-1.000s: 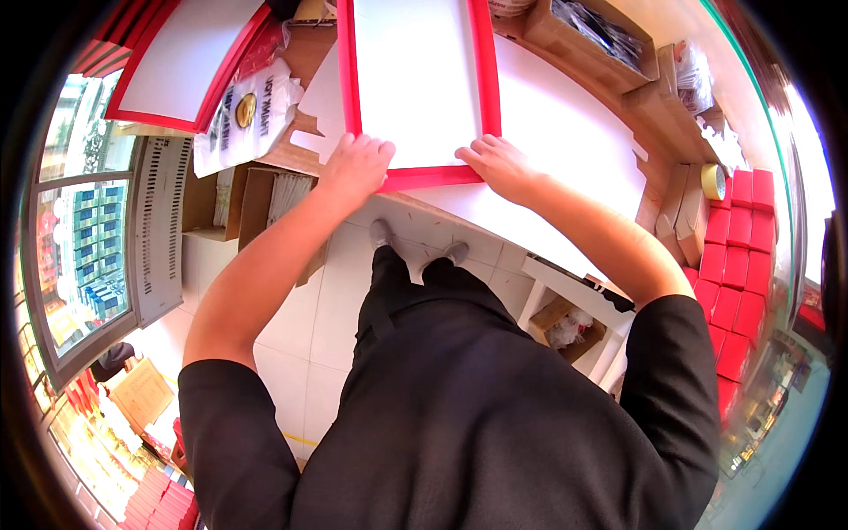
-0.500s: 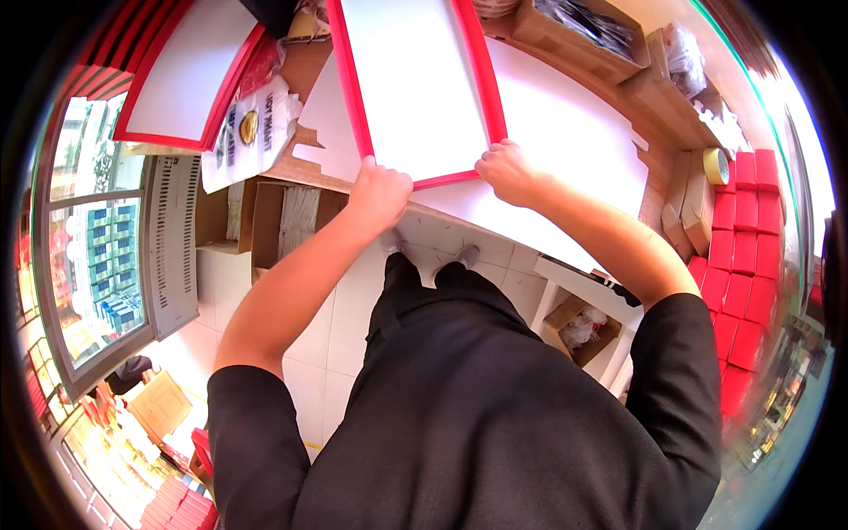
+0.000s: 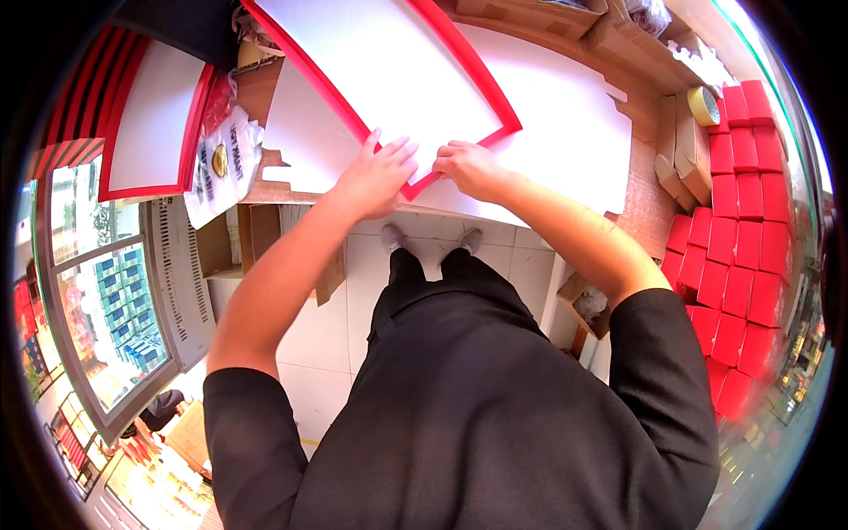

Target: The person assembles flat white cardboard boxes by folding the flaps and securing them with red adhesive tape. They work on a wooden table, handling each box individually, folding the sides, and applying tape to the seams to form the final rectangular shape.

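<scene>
A long white panel with a red border (image 3: 389, 62) lies slantwise, its near corner pointing toward me and its far end leaving the top of the view. Under it is a wide white sheet with notched edges (image 3: 574, 132) on the table. My left hand (image 3: 378, 179) rests at the panel's left edge near that corner, fingers stretched and spread. Close by, my right hand (image 3: 473, 170) has its fingers closed on the near red edge, just right of the corner. The fingertips of the right hand partly cover the edge there.
Similar red-bordered panels (image 3: 155, 115) lie stacked at far left, beside a white plastic bag (image 3: 223, 168). Stacked red boxes (image 3: 742, 238) line the right, next to a tape roll (image 3: 703, 106) and brown cartons (image 3: 692, 155). A glass window (image 3: 110, 300) stands left.
The panel has turned, its far end swinging left and its near corner toward me. My left hand has loosened and spread its fingers. My right hand has shifted from the right corner along the near edge.
</scene>
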The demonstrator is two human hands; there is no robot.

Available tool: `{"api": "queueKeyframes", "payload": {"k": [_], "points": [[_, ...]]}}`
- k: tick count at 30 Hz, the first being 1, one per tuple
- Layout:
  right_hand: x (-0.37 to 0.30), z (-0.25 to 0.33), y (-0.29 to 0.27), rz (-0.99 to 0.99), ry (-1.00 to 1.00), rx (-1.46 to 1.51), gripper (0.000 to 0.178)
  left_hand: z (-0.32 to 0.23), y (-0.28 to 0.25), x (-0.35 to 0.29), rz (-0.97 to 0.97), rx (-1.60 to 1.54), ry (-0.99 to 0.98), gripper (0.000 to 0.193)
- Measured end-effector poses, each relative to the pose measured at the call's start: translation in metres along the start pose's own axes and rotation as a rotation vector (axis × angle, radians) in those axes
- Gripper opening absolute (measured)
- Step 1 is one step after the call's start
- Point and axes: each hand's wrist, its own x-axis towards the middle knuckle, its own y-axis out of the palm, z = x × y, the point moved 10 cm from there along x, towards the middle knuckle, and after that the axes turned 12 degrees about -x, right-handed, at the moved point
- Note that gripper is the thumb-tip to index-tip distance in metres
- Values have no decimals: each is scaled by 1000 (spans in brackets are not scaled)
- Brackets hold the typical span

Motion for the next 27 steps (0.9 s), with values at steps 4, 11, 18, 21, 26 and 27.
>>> {"api": "queueKeyframes", "payload": {"k": [4,11,18,21,26,27], "points": [[3,-2,3,47,11,-5,9,-4,8,-1,185,20,101,30],[4,-4,2,63,29,-4,8,1,14,7,172,-41,60,23],[5,-4,4,87,37,-2,6,-16,-3,-17,-105,-73,166,14],[4,-4,5,91,17,0,6,-23,-10,-21,-122,-39,103,19],[4,-5,6,116,16,-73,6,-25,17,2,-62,59,22,22],[3,-5,3,91,-2,-76,6,-22,23,5,-32,72,9,21]]}}
